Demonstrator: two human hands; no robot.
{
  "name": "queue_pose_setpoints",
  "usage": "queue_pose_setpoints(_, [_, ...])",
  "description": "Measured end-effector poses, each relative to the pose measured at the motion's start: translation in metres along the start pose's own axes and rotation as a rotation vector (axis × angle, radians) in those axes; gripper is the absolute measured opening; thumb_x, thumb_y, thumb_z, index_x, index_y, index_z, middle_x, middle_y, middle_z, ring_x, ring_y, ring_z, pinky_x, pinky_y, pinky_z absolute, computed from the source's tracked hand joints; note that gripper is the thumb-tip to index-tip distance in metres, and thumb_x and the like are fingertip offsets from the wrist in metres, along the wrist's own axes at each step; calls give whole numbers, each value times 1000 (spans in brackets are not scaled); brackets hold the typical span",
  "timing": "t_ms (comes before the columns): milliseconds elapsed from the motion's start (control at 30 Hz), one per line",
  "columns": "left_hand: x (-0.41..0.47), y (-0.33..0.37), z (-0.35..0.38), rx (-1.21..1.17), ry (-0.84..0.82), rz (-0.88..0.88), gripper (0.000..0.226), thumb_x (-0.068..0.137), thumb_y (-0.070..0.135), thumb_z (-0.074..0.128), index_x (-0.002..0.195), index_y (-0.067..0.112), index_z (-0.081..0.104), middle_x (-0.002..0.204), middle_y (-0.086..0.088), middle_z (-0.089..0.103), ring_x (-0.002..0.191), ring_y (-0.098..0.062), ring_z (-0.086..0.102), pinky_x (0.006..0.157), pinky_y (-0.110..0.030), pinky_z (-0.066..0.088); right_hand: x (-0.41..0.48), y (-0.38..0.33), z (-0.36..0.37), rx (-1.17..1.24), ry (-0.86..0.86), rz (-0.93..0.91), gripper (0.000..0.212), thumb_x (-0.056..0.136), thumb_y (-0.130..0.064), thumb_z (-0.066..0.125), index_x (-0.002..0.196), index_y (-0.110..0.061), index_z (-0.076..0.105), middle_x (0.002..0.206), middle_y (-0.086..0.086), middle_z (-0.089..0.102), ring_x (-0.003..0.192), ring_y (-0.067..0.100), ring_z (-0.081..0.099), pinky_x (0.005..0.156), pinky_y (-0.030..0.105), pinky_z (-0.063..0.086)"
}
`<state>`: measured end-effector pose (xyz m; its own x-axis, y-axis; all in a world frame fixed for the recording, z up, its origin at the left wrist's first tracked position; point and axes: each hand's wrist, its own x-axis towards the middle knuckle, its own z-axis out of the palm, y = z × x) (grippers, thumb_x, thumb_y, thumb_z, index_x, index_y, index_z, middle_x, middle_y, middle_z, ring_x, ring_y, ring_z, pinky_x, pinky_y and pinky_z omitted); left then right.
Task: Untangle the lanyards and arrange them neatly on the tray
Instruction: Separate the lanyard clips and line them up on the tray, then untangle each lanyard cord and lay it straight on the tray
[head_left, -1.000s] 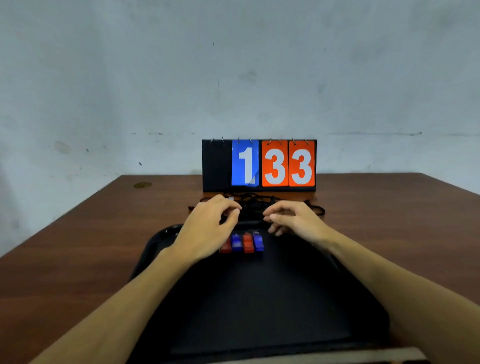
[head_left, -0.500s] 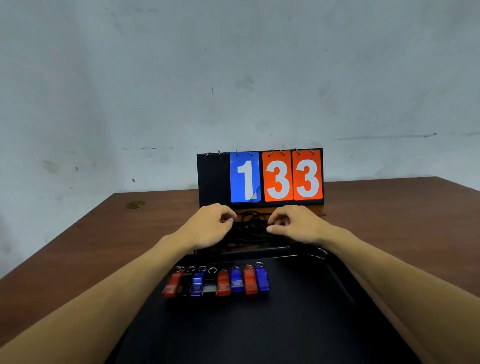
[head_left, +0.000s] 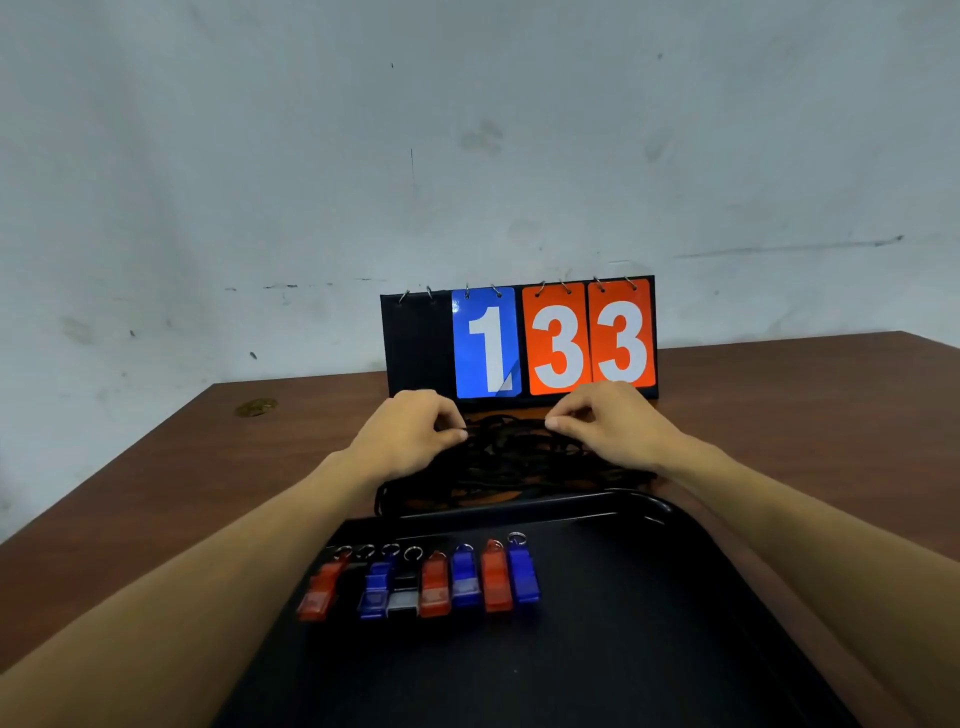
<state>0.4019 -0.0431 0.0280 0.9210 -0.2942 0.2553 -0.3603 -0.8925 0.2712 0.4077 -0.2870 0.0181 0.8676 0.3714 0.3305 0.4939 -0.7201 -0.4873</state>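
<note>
A tangled heap of black lanyard cords (head_left: 514, 460) lies on the brown table just beyond the far rim of the black tray (head_left: 613, 649). My left hand (head_left: 410, 434) pinches cords at the heap's left side. At the heap's upper right my right hand (head_left: 605, 423) pinches a cord with curled fingers. Inside the tray, near its far rim, several red, blue and black whistles (head_left: 431, 579) with metal rings lie side by side in a row.
A flip scoreboard (head_left: 519, 340) reading 1 33 stands on the table (head_left: 805, 415) right behind the cords, against a pale wall. A small round stain (head_left: 255, 407) marks the table's far left corner. My forearms cross over the tray's left and right sides.
The view tilted up and the hands moved away from the whistles to the cord heap beyond the tray. Both hands now pinch cords, slightly farther apart than half a second ago.
</note>
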Motion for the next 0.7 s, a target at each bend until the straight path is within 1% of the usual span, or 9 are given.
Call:
queue_pose_setpoints(100, [3, 1, -12, -101, 100, -65, 10, 89, 26, 63, 89, 19, 71, 92, 4, 70, 86, -13, 63, 81, -30, 51, 3, -9, -9, 46, 159, 38, 21, 93, -25, 59, 103, -12, 73, 98, -5, 68, 85, 1, 57, 77, 11, 39])
queue_pose_setpoints(200, [2, 3, -24, -204, 188, -139, 9, 89, 20, 62, 90, 16, 70, 82, 0, 70, 81, -14, 65, 67, -17, 46, 10, -19, -19, 233, 368, 140, 17, 94, -24, 57, 95, -15, 70, 82, -8, 67, 70, 0, 58, 57, 5, 39])
queue_pose_setpoints(267, [-2, 3, -30, -229, 177, -186, 13, 90, 15, 59, 98, 13, 68, 86, 0, 69, 84, -13, 63, 66, -16, 42, 12, -27, -26, 404, 444, 209, 15, 95, -25, 56, 95, -16, 69, 77, -5, 69, 62, 0, 61, 51, 8, 43])
queue_pose_setpoints(333, [-7, 6, -34, -195, 84, -207, 29, 90, 14, 57, 119, 12, 61, 107, -3, 65, 98, -15, 59, 80, -20, 42, 11, -37, -31, 491, 432, 229, 14, 95, -23, 57, 94, -15, 68, 78, 0, 69, 61, 5, 60, 53, 16, 46])
queue_pose_setpoints(400, [-11, 11, -40, -172, 3, -182, 50, 88, 17, 59, 136, 14, 46, 132, -6, 55, 119, -19, 52, 97, -27, 41, 10, -50, -36, 517, 387, 192, 10, 94, -20, 57, 90, -18, 67, 80, 0, 69, 62, 9, 60, 53, 20, 47])
queue_pose_setpoints(500, [-17, 35, -54, -321, 2, -92, 72, 84, 18, 65, 147, 18, 30, 149, 1, 37, 136, -14, 37, 109, -29, 31, 7, -70, -45, 507, 356, 132, 8, 91, -18, 61, 88, -18, 69, 77, -1, 69, 58, 8, 61, 52, 21, 47])
queue_pose_setpoints(600, [-22, 66, -74, -540, -9, -17, 81, 79, 24, 73, 147, 25, 28, 150, 9, 37, 137, -6, 32, 112, -28, 27, 4, -90, -58, 447, 333, 75, 8, 88, -18, 65, 91, -14, 71, 75, -3, 70, 57, 4, 62, 54, 21, 49])
queue_pose_setpoints(667, [-27, 86, -87, -642, -32, 14, 67, 81, 30, 71, 140, 27, 40, 137, 12, 51, 126, 1, 44, 108, -23, 34, 0, -103, -67, 446, 336, 38, 6, 86, -19, 67, 90, -17, 72, 77, -4, 71, 66, 6, 65, 57, 19, 48])
queue_pose_setpoints(700, [-31, 94, -93, -684, -38, 24, 55, 83, 32, 69, 133, 27, 48, 125, 13, 60, 114, 7, 53, 98, -14, 41, -3, -109, -72, 453, 343, 21, 6, 85, -19, 68, 89, -18, 72, 78, -5, 71, 69, 7, 66, 58, 18, 47])
